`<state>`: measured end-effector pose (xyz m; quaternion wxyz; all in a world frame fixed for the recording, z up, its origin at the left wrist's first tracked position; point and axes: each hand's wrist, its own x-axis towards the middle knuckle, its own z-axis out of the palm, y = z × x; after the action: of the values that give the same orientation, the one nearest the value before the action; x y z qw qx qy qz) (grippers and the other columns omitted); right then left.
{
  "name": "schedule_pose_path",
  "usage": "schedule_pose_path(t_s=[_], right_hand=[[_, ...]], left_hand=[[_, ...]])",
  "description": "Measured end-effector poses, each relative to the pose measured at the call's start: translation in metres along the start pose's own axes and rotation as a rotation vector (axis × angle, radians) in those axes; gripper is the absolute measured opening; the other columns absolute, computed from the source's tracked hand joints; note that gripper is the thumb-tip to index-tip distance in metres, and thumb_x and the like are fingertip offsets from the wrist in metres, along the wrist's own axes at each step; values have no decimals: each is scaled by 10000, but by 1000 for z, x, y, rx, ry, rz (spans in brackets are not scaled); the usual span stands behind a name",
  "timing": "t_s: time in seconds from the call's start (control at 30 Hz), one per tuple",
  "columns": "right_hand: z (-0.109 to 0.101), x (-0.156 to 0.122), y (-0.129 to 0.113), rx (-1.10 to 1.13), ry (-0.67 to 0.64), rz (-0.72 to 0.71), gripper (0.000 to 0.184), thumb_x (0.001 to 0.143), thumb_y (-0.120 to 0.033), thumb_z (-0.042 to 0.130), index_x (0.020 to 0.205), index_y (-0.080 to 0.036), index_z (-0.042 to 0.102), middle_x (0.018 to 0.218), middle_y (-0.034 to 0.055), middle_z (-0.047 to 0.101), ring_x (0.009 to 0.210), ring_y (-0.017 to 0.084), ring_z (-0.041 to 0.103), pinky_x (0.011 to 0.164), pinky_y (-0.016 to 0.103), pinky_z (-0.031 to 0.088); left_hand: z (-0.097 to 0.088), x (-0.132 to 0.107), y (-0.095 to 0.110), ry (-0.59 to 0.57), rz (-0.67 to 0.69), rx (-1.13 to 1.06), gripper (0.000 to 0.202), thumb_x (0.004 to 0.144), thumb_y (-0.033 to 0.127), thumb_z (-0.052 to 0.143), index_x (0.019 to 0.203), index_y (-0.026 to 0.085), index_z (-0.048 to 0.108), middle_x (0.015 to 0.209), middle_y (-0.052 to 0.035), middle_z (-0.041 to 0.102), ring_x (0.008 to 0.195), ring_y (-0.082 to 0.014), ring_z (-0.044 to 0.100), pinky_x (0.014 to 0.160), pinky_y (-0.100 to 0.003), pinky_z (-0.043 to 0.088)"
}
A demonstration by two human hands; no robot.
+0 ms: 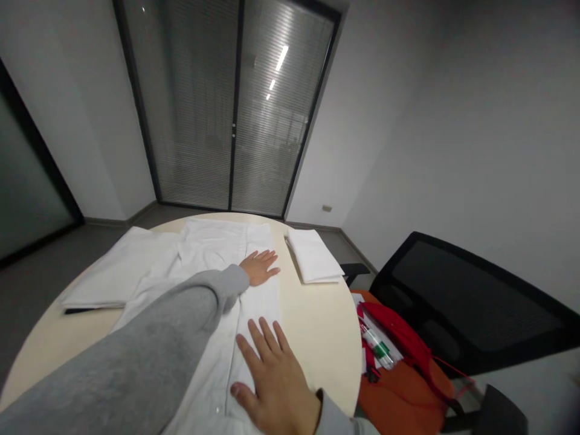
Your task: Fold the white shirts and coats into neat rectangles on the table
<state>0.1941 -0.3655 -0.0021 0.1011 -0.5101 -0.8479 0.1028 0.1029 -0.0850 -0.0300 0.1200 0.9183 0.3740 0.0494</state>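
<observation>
A long white garment with a folded edge and a small button lies spread over the round table; it looks like a coat or shirt. My left hand rests flat on its right side toward the far end, fingers spread. Nearer to me, my right hand also presses flat on the right edge of the cloth, its fingers apart. My left sleeve covers part of the garment's middle. Neither hand grips anything.
Folded white cloth lies at the table's left, a dark edge under it. A folded white cloth sits at the right rim. Beside the table stands an orange-seated chair holding a red bag and a clear bottle.
</observation>
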Motion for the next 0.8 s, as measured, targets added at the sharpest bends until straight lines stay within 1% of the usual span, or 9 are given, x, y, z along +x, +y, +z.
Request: schedule_pose_path(t_s=[0.13, 0.27, 0.37, 0.43, 0.5, 0.57, 0.67, 0.73, 0.8], right_hand=[[4, -4, 0, -43, 3, -23, 665, 1031, -549, 492, 1623, -283, 345, 1707, 85, 222, 1590, 323, 152, 1289, 593, 136], [12, -3, 4, -34, 66, -45, 544, 1052, -404, 484, 1582, -295, 423, 1680, 78, 326, 1578, 292, 224, 1282, 591, 165], [12, -3, 11, 113, 148, -38, 430, 1061, -303, 443, 1476, -289, 556, 1584, 56, 502, 1526, 257, 358, 1263, 576, 238], [11, -2, 18, 292, 245, -9, 391, 1073, -281, 393, 1388, -261, 624, 1478, 58, 615, 1437, 221, 491, 1234, 527, 323], [11, -2, 25, 433, 387, 70, 366, 1073, -280, 378, 1285, -230, 671, 1362, 75, 692, 1326, 203, 589, 1179, 474, 407], [12, -2, 30, 467, 500, 147, 311, 1051, -266, 414, 1165, -216, 699, 1265, 85, 728, 1248, 209, 623, 1126, 448, 444], [12, -1, 29, 445, 508, 149, 227, 1000, -203, 471, 1062, -215, 689, 1203, 71, 733, 1191, 209, 619, 1089, 424, 440], [10, -1, 27, 456, 484, 136, 214, 965, -157, 485, 1046, -216, 674, 1198, 64, 724, 1172, 205, 610, 1072, 408, 439], [9, -1, 26, 473, 489, 145, 207, 925, -130, 503, 1021, -216, 665, 1189, 65, 712, 1165, 209, 601, 1058, 404, 440]], left_hand=[[1, 9, -9, -2, -101, 3, 785, 1023, 685, 135, 1672, 246, 192, 1746, -37, 95, 1610, -242, 93, 1286, -504, 85], [-6, 11, -23, -5, -209, 20, 776, 1027, 666, 126, 1671, 238, 186, 1747, -60, 109, 1608, -277, 95, 1277, -532, 91], [-15, 4, -27, -22, -227, 35, 753, 1041, 630, 156, 1666, 213, 205, 1743, -79, 129, 1601, -311, 119, 1266, -566, 96], [-19, -9, -22, -35, -213, 45, 752, 1041, 624, 208, 1665, 203, 213, 1744, -85, 117, 1599, -334, 114, 1259, -589, 88], [-23, -30, -8, -32, -155, 66, 746, 1039, 619, 265, 1662, 210, 227, 1747, -68, 99, 1603, -334, 78, 1262, -586, 58], [-27, -61, 11, -13, -31, 99, 728, 1044, 604, 301, 1659, 219, 239, 1747, -52, 112, 1608, -315, 51, 1270, -558, 27], [-33, -125, 45, -21, 179, 107, 706, 1052, 588, 340, 1656, 237, 241, 1737, -62, 177, 1608, -288, 80, 1277, -515, 34], [-34, -171, 66, -71, 272, 64, 689, 1044, 579, 391, 1645, 268, 257, 1728, -56, 227, 1602, -283, 131, 1278, -493, 87], [-32, -210, 82, -89, 332, 33, 763, 999, 588, 500, 1643, 272, 241, 1716, -80, 264, 1587, -299, 194, 1271, -495, 146]])
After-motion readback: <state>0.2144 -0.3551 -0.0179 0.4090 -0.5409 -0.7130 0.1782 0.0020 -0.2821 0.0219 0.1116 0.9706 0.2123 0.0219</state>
